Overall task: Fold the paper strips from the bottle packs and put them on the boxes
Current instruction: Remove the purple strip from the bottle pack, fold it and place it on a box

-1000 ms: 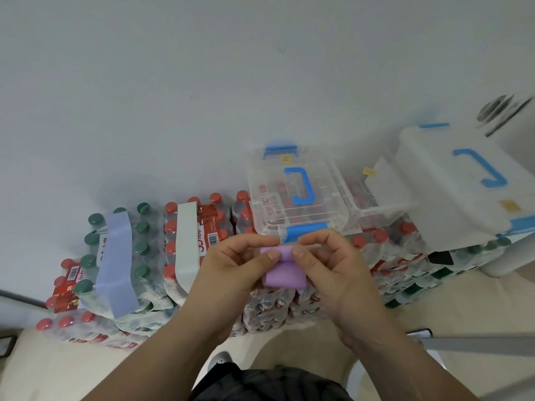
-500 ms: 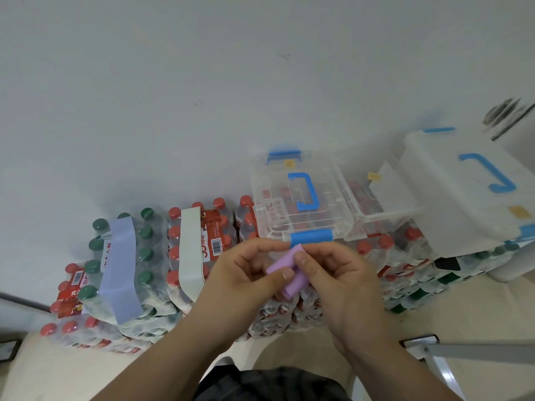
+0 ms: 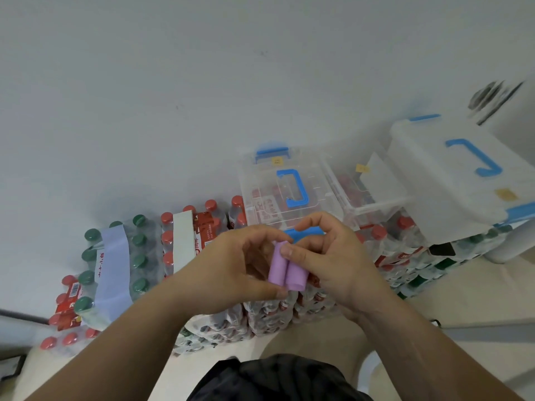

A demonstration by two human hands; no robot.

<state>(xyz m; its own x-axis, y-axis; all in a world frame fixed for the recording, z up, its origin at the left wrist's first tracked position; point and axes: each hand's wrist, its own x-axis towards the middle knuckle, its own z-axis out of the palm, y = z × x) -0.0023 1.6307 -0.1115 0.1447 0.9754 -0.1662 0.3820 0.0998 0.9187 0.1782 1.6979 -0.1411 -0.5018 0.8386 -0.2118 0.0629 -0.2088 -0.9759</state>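
A folded purple paper strip (image 3: 285,270) is held upright between both hands, in front of the bottle packs. My left hand (image 3: 231,270) pinches its lower left side with thumb and fingers. My right hand (image 3: 330,261) pinches its top and right side, thumb lying across the fold. Behind the hands stands a clear box (image 3: 283,189) with a blue handle on top of the red-capped bottle packs (image 3: 208,227). A pale blue strip (image 3: 111,273) lies over the green-capped pack (image 3: 139,261), and a pale green strip (image 3: 183,238) over a red-capped pack.
A second clear box (image 3: 362,192) and a white-lidded box (image 3: 451,175) with blue handle sit to the right on more bottle packs. A white wall rises behind everything. Beige floor (image 3: 463,290) lies at the right, and my dark clothing (image 3: 278,380) shows at the bottom.
The purple strip has been folded smaller and turned from lying flat and wide to standing upright as a thicker bundle. Both hands have stayed close together in front of the clear box.
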